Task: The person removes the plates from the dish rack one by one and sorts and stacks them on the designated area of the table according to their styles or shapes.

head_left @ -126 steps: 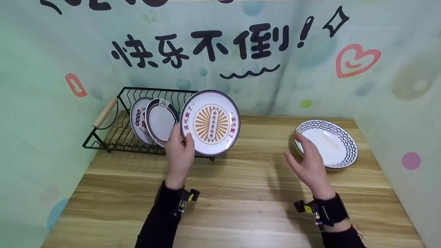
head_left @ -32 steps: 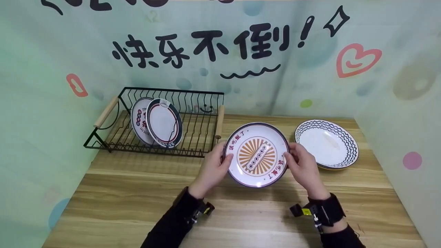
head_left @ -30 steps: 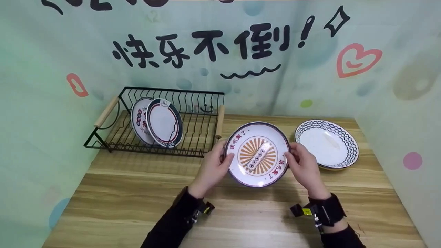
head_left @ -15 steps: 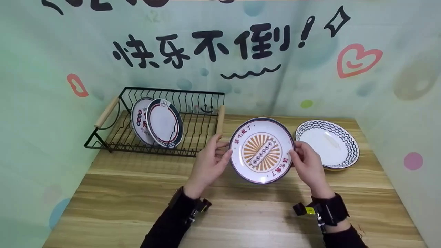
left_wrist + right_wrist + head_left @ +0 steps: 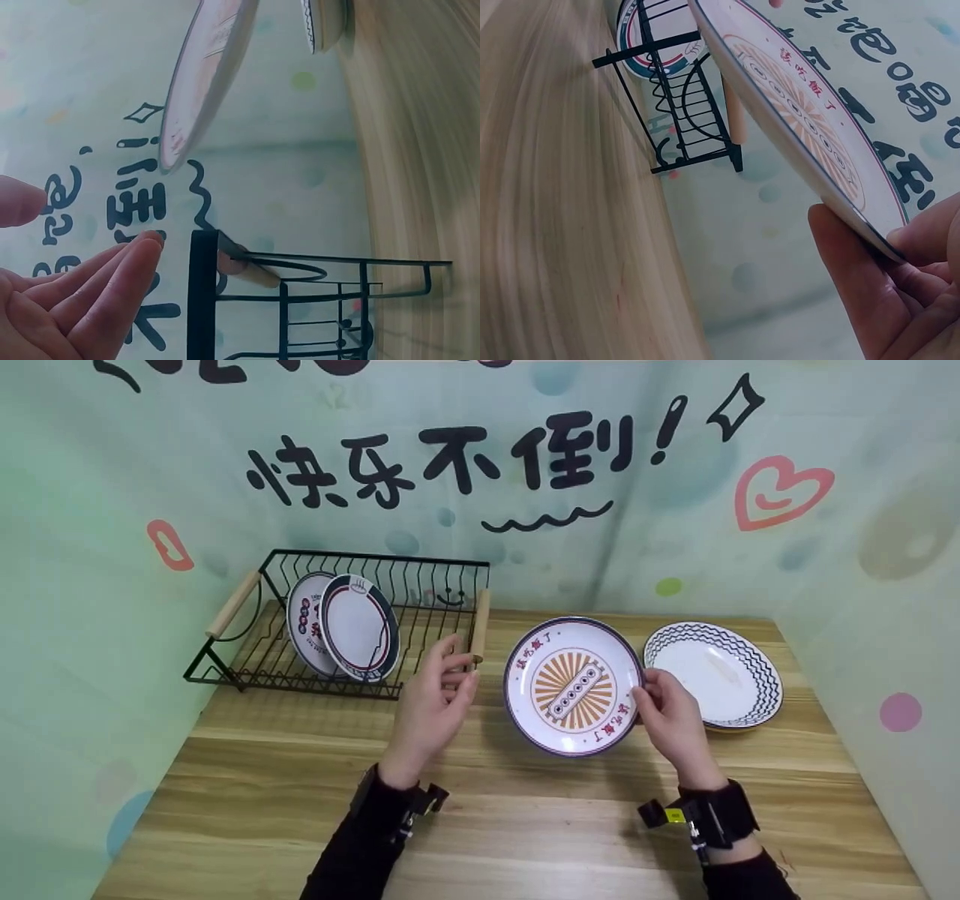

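My right hand [image 5: 675, 724] pinches the right rim of a white plate [image 5: 574, 688] with a dark edge and an orange sunburst print. In the right wrist view the thumb lies on the plate's face and the fingers sit behind it; the plate [image 5: 802, 112] is held tilted above the table. My left hand [image 5: 431, 709] holds nothing, its fingers loosely bent, beside the front right corner of the black dish rack [image 5: 435, 660]. The left wrist view shows a gap between those fingertips [image 5: 146, 251] and the plate [image 5: 206, 82].
Two plates lean upright in the rack's left part: a green-rimmed plate [image 5: 358, 626] in front of a printed plate [image 5: 304, 619]. A white bowl with a wavy black border [image 5: 720, 675] stands on the wooden table [image 5: 525, 832] at right. A printed cloth [image 5: 555, 555] hangs behind.
The left hand brought the sunburst plate from the rack to the right hand, and both held it. Now the left hand has let go and moved left, leaving the plate in the right hand.
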`<state>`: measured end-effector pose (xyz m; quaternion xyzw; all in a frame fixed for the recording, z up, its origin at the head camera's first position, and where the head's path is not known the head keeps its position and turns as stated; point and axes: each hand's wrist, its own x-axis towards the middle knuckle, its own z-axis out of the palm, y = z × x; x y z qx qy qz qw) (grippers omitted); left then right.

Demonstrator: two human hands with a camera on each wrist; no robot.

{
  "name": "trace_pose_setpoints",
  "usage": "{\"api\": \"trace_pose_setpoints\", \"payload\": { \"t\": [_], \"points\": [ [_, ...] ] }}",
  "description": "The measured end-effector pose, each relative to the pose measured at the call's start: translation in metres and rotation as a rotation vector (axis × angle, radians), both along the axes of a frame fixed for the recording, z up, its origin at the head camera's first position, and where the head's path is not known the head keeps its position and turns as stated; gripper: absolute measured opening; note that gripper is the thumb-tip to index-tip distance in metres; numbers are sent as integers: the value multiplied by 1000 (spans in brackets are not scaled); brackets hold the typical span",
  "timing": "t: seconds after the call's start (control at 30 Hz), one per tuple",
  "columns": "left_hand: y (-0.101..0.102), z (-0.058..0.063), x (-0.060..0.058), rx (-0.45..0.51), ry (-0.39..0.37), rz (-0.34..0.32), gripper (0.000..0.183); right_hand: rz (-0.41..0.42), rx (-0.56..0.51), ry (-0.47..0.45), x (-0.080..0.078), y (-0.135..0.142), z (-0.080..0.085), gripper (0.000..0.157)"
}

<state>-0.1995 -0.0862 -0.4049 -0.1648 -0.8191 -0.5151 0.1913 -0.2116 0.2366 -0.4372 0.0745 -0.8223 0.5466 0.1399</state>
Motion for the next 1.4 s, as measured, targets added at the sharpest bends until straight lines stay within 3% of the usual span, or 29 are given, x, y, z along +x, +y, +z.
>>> {"api": "trace_pose_setpoints", "payload": {
  "t": [0.53, 1.4],
  "points": [
    [-15, 2, -6, -71, 34, 94, 54, -29, 85, -45, -8, 3, -11, 22],
    [-45, -7, -25, -89, 11, 280, 55, -8, 98, -154, -16, 5, -22, 24]
  ]
}}
